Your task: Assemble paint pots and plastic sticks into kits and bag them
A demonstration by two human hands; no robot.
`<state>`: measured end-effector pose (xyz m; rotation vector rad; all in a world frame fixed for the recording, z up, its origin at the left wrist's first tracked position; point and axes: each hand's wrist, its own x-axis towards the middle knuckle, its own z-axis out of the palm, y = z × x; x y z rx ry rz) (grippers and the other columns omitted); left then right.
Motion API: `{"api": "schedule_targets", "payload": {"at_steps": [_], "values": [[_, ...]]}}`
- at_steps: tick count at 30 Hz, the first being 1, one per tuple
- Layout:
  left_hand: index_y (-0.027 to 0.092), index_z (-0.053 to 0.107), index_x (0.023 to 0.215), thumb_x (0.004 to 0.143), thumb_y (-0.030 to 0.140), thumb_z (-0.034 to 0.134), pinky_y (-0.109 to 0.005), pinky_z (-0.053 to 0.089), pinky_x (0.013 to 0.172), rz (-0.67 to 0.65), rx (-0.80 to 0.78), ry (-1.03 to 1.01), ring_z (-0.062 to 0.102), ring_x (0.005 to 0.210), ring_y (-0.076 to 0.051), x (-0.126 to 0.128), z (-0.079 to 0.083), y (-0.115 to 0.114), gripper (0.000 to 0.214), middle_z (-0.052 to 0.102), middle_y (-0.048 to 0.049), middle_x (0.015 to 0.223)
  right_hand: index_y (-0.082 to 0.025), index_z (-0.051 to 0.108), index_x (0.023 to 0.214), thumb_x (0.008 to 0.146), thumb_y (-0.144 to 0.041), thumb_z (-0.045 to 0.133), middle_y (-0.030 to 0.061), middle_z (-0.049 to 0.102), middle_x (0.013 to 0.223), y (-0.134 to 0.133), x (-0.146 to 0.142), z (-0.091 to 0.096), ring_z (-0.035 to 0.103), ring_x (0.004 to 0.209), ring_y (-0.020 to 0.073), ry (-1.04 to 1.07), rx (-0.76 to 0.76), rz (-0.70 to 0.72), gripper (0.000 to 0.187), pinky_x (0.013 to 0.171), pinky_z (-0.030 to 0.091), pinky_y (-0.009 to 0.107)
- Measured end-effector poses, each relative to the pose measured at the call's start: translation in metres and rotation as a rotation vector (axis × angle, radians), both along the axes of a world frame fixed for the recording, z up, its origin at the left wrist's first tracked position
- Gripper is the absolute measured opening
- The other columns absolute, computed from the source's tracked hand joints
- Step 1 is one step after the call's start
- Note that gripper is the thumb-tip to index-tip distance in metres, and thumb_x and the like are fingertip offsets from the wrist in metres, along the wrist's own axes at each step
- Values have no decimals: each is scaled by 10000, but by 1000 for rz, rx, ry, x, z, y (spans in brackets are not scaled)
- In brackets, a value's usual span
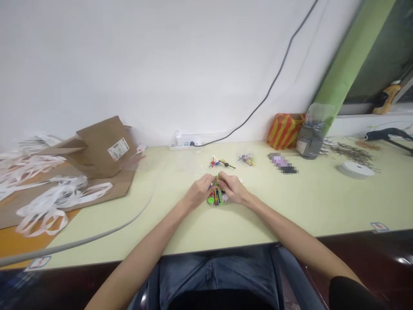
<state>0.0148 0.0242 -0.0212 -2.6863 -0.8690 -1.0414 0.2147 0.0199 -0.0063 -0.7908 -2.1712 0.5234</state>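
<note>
My left hand (200, 190) and my right hand (234, 189) meet at the middle of the pale green table (290, 206), fingers curled together around a cluster of small colourful plastic pieces (217, 196) in green, red, blue and yellow. Both hands pinch parts of this cluster, which rests on or just above the tabletop. Two more small colourful assemblies lie farther back: one with a black stick (221, 163) and one to its right (247, 159).
A brown cardboard box (103, 148) and white straps (54, 198) lie at the left. A power strip (185, 142) with a grey cable sits by the wall. At the right are an orange striped bag (285, 129), a grey bag (309, 137), a tape roll (355, 168) and a phone (284, 164).
</note>
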Motion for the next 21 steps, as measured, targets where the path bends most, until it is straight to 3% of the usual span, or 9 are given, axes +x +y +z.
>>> {"api": "schedule_targets", "payload": {"at_steps": [8, 15, 18, 21], "values": [[162, 559, 1029, 1042, 369, 366, -376, 519, 781, 82, 79, 80, 614, 874, -222, -5, 5, 6, 283, 632, -100, 923, -239, 416, 843, 993, -328, 381, -14, 489, 661, 8, -4, -1, 430, 589, 175, -38, 45, -22, 178, 607, 303, 283], [161, 559, 1028, 1028, 312, 416, -389, 518, 852, 32, 69, 55, 603, 970, -230, -2, 8, 9, 208, 625, -115, 1006, -233, 427, 804, 967, -297, 405, -26, 451, 638, 12, -2, 3, 404, 585, 165, 4, 59, -15, 176, 606, 304, 286], [174, 567, 1074, 1014, 273, 444, -387, 504, 915, 71, 15, -34, 585, 1046, -220, -15, 13, 13, 169, 599, -112, 1081, -232, 424, 757, 937, -267, 424, -36, 426, 601, 14, 6, 2, 397, 569, 156, 24, 28, -25, 183, 603, 313, 281], [182, 608, 1046, 966, 319, 541, -402, 481, 938, 215, -68, -164, 559, 1051, -223, -43, 20, 21, 172, 569, -103, 1100, -234, 414, 769, 942, -281, 422, -37, 479, 601, 20, 17, 0, 420, 547, 148, 123, -25, -73, 179, 591, 331, 277]]}}
